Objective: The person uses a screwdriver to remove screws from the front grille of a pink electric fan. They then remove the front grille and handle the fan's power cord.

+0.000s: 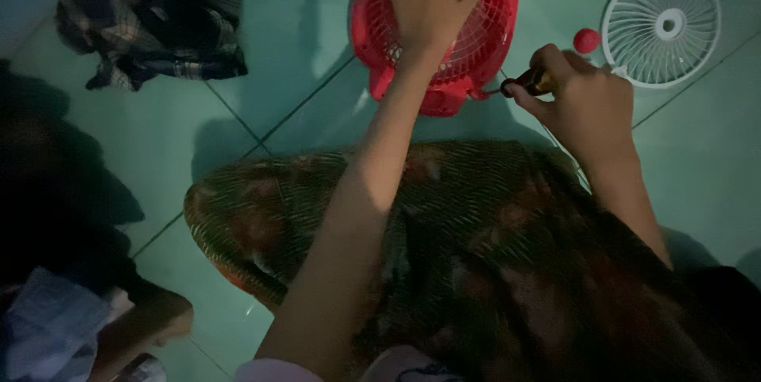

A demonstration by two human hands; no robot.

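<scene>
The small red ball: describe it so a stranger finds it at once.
Start at the white fan grille lying on the green tiled floor, top right. The small red ball sits just off its left edge, above the right hand. It is round and solid, unlike the slatted red fan housing.

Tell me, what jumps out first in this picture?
The bright red plastic fan grille at top centre on the green tiled floor, with the left hand flat on it. Beside it, the right hand holds a screwdriver against its edge; a round white fan grille lies top right.
</scene>
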